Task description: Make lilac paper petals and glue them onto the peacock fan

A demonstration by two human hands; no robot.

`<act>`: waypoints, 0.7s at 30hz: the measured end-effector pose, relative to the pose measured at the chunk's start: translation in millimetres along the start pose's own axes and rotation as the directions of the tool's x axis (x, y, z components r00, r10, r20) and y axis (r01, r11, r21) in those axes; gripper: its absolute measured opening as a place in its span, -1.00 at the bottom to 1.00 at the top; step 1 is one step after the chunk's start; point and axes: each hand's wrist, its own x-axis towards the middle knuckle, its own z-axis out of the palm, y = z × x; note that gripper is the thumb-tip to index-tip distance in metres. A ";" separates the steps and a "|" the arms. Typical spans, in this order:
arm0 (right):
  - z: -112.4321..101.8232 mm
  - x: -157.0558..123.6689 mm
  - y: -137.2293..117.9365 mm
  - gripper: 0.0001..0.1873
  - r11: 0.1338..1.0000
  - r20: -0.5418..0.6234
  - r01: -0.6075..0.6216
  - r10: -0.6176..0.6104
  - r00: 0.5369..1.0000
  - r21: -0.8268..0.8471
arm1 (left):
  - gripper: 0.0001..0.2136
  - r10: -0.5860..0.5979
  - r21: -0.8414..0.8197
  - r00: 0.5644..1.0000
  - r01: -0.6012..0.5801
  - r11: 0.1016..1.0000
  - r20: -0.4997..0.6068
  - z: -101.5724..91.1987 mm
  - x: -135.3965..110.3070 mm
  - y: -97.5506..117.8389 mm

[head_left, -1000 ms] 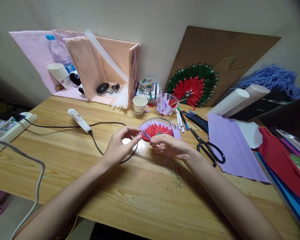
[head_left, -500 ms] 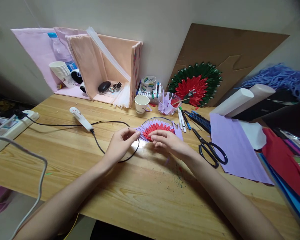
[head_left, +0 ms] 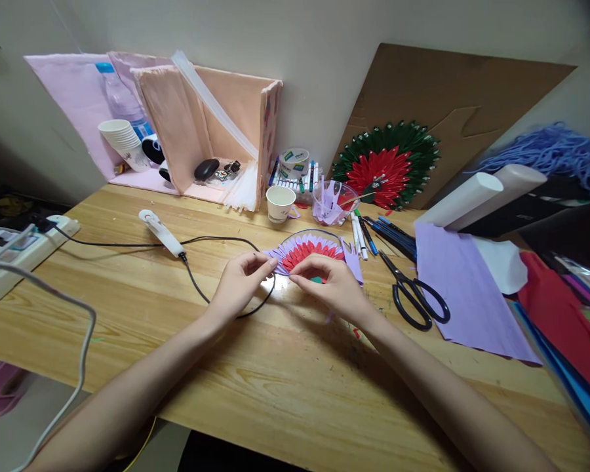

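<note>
A paper or fabric flower with red inner petals and purple outer petals lies on the table, partly hidden behind my hands. My left hand pinches the flower's left edge between thumb and forefinger. Thumb and forefinger of my right hand are pressed together at the lower left of the red petals; whatever they hold is too small to make out. A bit of green shows beneath the right fingers. Close to the flower's right side lies a purple cut strip. A black cord loops beside my left hand.
Black-handled scissors lie on the right beside purple fabric. A paper cup and a clear bowl stand behind the flower. On the left rests a white corded device. A red-and-green flower leans against cardboard.
My right hand's fingers have drawn together into a pinch and moved slightly left and down, uncovering more red petals. My left hand keeps its hold on the flower's edge.
</note>
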 end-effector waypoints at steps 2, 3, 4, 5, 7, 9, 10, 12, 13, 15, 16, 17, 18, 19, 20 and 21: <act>0.2 -0.1 -1.0 -0.91 1.000 -0.007 0.008 -0.008 1.000 -0.024 | -0.76 0.005 0.009 1.000 -0.005 1.000 0.008 -0.3 0.3 -1.4; 0.2 -0.3 -2.1 -0.92 0.999 -0.015 0.018 -0.019 1.000 -0.045 | -0.76 0.005 0.015 1.000 -0.005 1.000 0.012 -0.5 0.5 -2.2; 0.1 -0.5 -3.3 -0.93 0.997 -0.024 0.032 -0.033 0.999 -0.071 | -0.76 0.004 0.021 1.000 -0.004 1.000 0.016 -0.8 0.5 -2.9; -0.1 -0.9 -4.6 -0.94 0.994 -0.035 0.049 -0.053 0.998 -0.100 | -0.76 0.002 0.028 1.000 -0.002 1.000 0.019 -1.0 0.6 -3.5; -0.6 -1.9 -7.1 -0.94 0.983 -0.055 0.094 -0.103 0.993 -0.156 | -0.76 0.000 0.040 1.000 -0.001 0.999 0.024 -1.2 0.5 -3.9; -1.1 -3.1 -8.6 -0.94 0.971 -0.067 0.139 -0.154 0.986 -0.196 | -0.76 0.004 0.050 1.000 -0.005 0.999 0.028 -1.2 0.5 -3.6; -1.2 -3.7 -8.9 -0.93 0.965 -0.070 0.155 -0.173 0.982 -0.211 | -0.75 0.007 0.054 1.000 -0.008 0.999 0.030 -1.2 0.5 -3.4; -1.1 -4.7 -8.9 -0.93 0.955 -0.075 0.180 -0.203 0.976 -0.236 | -0.75 0.011 0.059 0.999 -0.013 0.998 0.033 -1.3 0.7 -3.6; -0.9 -5.0 -8.7 -0.93 0.949 -0.077 0.194 -0.219 0.973 -0.249 | -0.75 0.013 0.059 0.999 -0.015 0.998 0.035 -1.4 1.0 -4.0; -0.4 -5.6 -8.1 -0.93 0.934 -0.078 0.223 -0.254 0.964 -0.278 | -0.74 0.020 0.053 0.999 -0.022 0.998 0.038 -1.9 1.8 -5.7; -0.1 -5.8 -7.9 -0.92 0.925 -0.077 0.239 -0.273 0.959 -0.295 | -0.73 0.023 0.049 0.999 -0.025 0.998 0.039 -2.1 2.3 -6.7; 0.2 -6.0 -7.7 -0.92 0.916 -0.075 0.253 -0.289 0.954 -0.311 | -0.73 0.025 0.045 0.999 -0.027 0.999 0.041 -2.4 2.7 -7.6; 0.4 -6.2 -7.6 -0.92 0.907 -0.073 0.265 -0.304 0.950 -0.327 | -0.73 0.026 0.043 0.999 -0.028 0.999 0.041 -2.5 3.1 -8.2; 0.6 -6.4 -7.6 -0.92 0.899 -0.072 0.274 -0.316 0.946 -0.340 | -0.73 0.027 0.043 0.999 -0.028 0.999 0.042 -2.6 3.3 -8.4; 0.8 -6.6 -7.7 -0.91 0.892 -0.072 0.283 -0.327 0.942 -0.352 | -0.74 0.026 0.043 0.999 -0.028 0.999 0.043 -2.6 3.3 -8.3; 0.9 -6.7 -7.7 -0.91 0.886 -0.071 0.291 -0.337 0.939 -0.362 | -0.74 0.027 0.043 0.999 -0.029 0.999 0.044 -2.6 3.1 -7.8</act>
